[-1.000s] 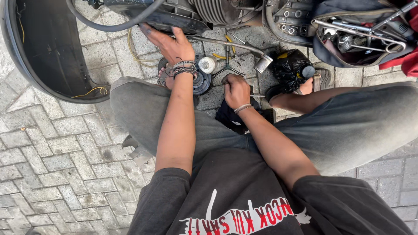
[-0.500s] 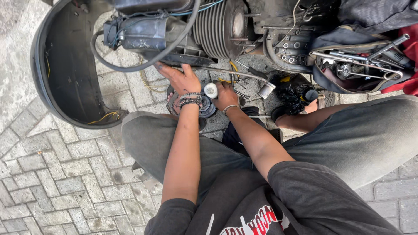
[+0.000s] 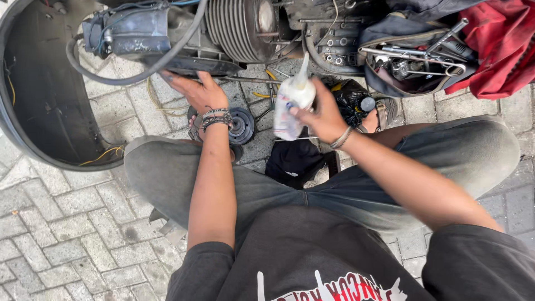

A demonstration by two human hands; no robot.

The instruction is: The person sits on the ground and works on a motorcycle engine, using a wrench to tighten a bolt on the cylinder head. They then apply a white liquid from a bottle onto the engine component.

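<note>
Your right hand grips a white squeeze bottle, nozzle up, above the black pulley. Your left hand lies open, fingers spread, touching the engine casing's lower edge, holding nothing.

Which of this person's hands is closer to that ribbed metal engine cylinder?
Right. The right hand, holding a white squeeze bottle, sits just below the cylinder; the left hand lies further left, under the engine casing.

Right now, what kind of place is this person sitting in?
Probably an outdoor repair spot for scooters or motorbikes. The person sits on grey paving bricks, beside a finned engine and an open tool bag full of wrenches. The right hand holds a white squeeze bottle.
</note>
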